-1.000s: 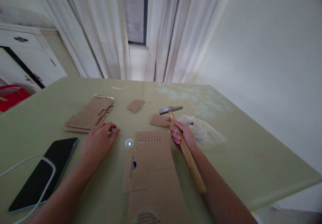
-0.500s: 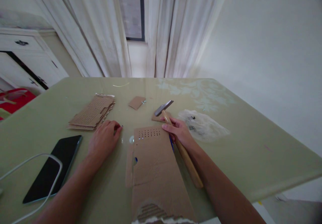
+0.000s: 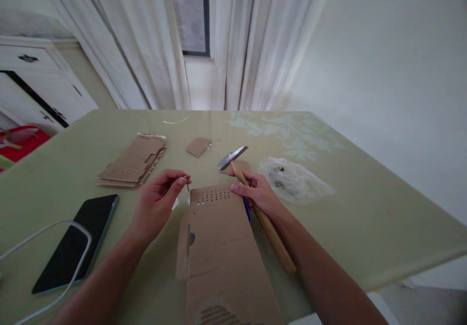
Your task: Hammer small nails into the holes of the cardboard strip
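Note:
My left hand (image 3: pixel 158 198) pinches a small thin nail (image 3: pixel 188 184) between thumb and fingertips. The nail points down beside the far left corner of a brown cardboard piece (image 3: pixel 222 252). Several rows of small holes run along the cardboard's far end, and its near end is torn. My right hand (image 3: pixel 257 191) is closed around a hammer (image 3: pixel 270 232) with a wooden handle and a metal head. Its thumb also rests on the cardboard's far right corner. Something blue (image 3: pixel 247 211) shows under the cardboard's right edge.
Left of my hand lies a stack of perforated cardboard (image 3: pixel 133 158). Nearer are a dark tablet (image 3: pixel 78 240) and a white cable (image 3: pixel 85 232). A small cardboard square (image 3: pixel 198 146) lies farther back, and a clear plastic bag (image 3: pixel 301 181) holding small dark items sits to the right.
My left hand has lifted off the table and moved right, bringing the nail to the cardboard's corner. The cardboard and hammer have shifted slightly left.

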The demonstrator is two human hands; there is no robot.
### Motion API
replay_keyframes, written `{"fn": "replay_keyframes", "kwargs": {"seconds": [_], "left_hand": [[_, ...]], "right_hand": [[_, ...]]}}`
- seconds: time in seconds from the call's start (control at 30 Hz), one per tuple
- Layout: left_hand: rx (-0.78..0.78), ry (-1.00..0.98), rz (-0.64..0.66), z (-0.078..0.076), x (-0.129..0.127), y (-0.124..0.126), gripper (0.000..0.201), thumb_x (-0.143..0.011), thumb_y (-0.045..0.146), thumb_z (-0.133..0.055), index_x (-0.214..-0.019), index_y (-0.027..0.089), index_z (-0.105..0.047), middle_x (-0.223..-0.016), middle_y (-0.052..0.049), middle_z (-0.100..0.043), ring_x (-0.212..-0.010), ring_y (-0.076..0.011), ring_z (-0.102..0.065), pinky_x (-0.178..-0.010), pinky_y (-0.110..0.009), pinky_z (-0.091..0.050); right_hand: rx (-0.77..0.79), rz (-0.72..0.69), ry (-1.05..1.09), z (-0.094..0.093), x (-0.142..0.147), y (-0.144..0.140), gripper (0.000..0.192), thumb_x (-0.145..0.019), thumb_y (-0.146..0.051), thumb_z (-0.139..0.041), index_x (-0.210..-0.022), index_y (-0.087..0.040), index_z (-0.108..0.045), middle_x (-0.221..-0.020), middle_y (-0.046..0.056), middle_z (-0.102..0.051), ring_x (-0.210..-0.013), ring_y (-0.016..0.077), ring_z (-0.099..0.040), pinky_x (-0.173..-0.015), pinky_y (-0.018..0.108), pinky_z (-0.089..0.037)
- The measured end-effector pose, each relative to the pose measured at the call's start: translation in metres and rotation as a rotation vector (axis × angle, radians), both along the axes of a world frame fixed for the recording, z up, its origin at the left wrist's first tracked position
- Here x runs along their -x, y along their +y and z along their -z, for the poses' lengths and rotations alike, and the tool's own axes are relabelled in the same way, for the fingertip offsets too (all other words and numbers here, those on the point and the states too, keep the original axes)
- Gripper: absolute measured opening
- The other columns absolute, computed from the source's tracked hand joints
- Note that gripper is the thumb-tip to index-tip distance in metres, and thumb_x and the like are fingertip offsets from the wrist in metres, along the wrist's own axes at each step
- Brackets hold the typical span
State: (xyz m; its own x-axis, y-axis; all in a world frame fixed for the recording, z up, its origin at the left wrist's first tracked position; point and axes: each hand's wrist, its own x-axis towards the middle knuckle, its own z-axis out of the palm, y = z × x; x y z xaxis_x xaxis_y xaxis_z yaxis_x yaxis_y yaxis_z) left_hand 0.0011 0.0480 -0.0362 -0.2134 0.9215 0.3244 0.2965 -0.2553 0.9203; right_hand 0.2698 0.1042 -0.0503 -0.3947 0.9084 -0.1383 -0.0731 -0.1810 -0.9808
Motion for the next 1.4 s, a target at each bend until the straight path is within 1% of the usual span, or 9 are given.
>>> {"fn": "replay_keyframes", "kwargs": {"seconds": [0.03, 0.1, 0.23, 0.37, 0.6, 0.83, 1.0, 1.23, 1.4], "left_hand": [[-0.016, -0.026, 0.042, -0.002, -0.004, -0.003, 0.03, -0.095, 0.051, -0.076, -0.096, 0.021, -0.075, -0.091, -0.004, -0.08, -0.085, -0.0188, -0.073, -0.078, -0.028, -0.057], [-0.017, -0.032, 0.11, -0.005, -0.008, -0.009, 0.029, -0.097, 0.051, -0.075, -0.096, 0.021, -0.075, -0.09, -0.004, -0.079, -0.082, -0.0176, -0.073, -0.076, -0.027, -0.057], [0.042, 0.057, 0.195, -0.003, -0.009, -0.015, 0.026, -0.1, 0.048, -0.072, -0.099, 0.022, -0.075, -0.088, -0.003, -0.078, -0.076, -0.0153, -0.069, -0.068, -0.024, -0.053], [0.068, 0.104, 0.256, 0.0, -0.006, -0.016, 0.022, -0.102, 0.044, -0.071, -0.103, 0.022, -0.075, -0.092, -0.004, -0.078, -0.081, -0.0161, -0.07, -0.073, -0.026, -0.053], [0.075, 0.121, 0.266, -0.001, -0.007, -0.017, 0.022, -0.101, 0.044, -0.071, -0.103, 0.022, -0.073, -0.089, -0.004, -0.075, -0.076, -0.0164, -0.067, -0.068, -0.027, -0.05], [0.052, 0.153, 0.276, -0.004, -0.008, -0.018, 0.02, -0.103, 0.041, -0.068, -0.103, 0.022, -0.072, -0.089, -0.004, -0.074, -0.079, -0.0172, -0.068, -0.07, -0.028, -0.05], [0.014, 0.188, 0.267, -0.01, -0.01, -0.019, 0.018, -0.102, 0.039, -0.068, -0.102, 0.022, -0.073, -0.087, -0.002, -0.073, -0.078, -0.0166, -0.066, -0.07, -0.027, -0.051], [-0.031, 0.249, 0.262, -0.01, -0.012, -0.019, 0.015, -0.103, 0.035, -0.067, -0.101, 0.022, -0.074, -0.085, -0.002, -0.072, -0.074, -0.0154, -0.063, -0.068, -0.027, -0.049], [-0.058, 0.278, 0.263, -0.014, -0.014, -0.02, 0.013, -0.102, 0.032, -0.066, -0.097, 0.022, -0.073, -0.08, 0.0, -0.069, -0.07, -0.0142, -0.061, -0.065, -0.025, -0.047]], "right_hand": [[0.001, -0.009, -0.001, 0.001, 0.0, 0.0, 0.066, -0.074, -0.049, -0.094, -0.127, -0.016, -0.075, -0.06, -0.008, -0.056, -0.04, 0.007, -0.041, -0.036, 0.021, -0.03], [-0.004, -0.022, 0.001, 0.002, 0.001, -0.001, 0.066, -0.075, -0.049, -0.094, -0.128, -0.016, -0.075, -0.06, -0.008, -0.056, -0.04, 0.0067, -0.041, -0.036, 0.02, -0.03], [-0.005, -0.029, 0.002, 0.003, 0.002, -0.003, 0.066, -0.076, -0.05, -0.094, -0.129, -0.016, -0.075, -0.061, -0.007, -0.057, -0.041, 0.0067, -0.041, -0.036, 0.02, -0.031], [0.017, -0.025, -0.01, 0.001, 0.003, -0.003, 0.069, -0.074, -0.052, -0.094, -0.129, -0.015, -0.075, -0.061, -0.008, -0.057, -0.04, 0.0068, -0.041, -0.036, 0.021, -0.031], [0.019, -0.03, -0.01, -0.001, 0.003, -0.003, 0.07, -0.073, -0.052, -0.094, -0.129, -0.014, -0.075, -0.058, -0.008, -0.055, -0.039, 0.0071, -0.04, -0.036, 0.021, -0.032], [0.034, -0.025, -0.008, 0.0, 0.003, -0.004, 0.068, -0.074, -0.05, -0.093, -0.129, -0.015, -0.075, -0.058, -0.008, -0.055, -0.04, 0.0068, -0.04, -0.036, 0.02, -0.031], [0.022, -0.034, 0.002, 0.001, 0.003, -0.003, 0.067, -0.075, -0.051, -0.093, -0.129, -0.015, -0.076, -0.059, -0.007, -0.056, -0.04, 0.0069, -0.041, -0.036, 0.02, -0.031], [0.035, -0.028, -0.022, -0.001, 0.003, -0.004, 0.07, -0.074, -0.052, -0.093, -0.13, -0.014, -0.075, -0.059, -0.007, -0.057, -0.041, 0.0075, -0.041, -0.037, 0.021, -0.032], [0.031, -0.023, -0.037, 0.0, 0.003, -0.004, 0.072, -0.073, -0.053, -0.092, -0.13, -0.013, -0.075, -0.062, -0.006, -0.059, -0.042, 0.0074, -0.043, -0.038, 0.02, -0.031]]}}
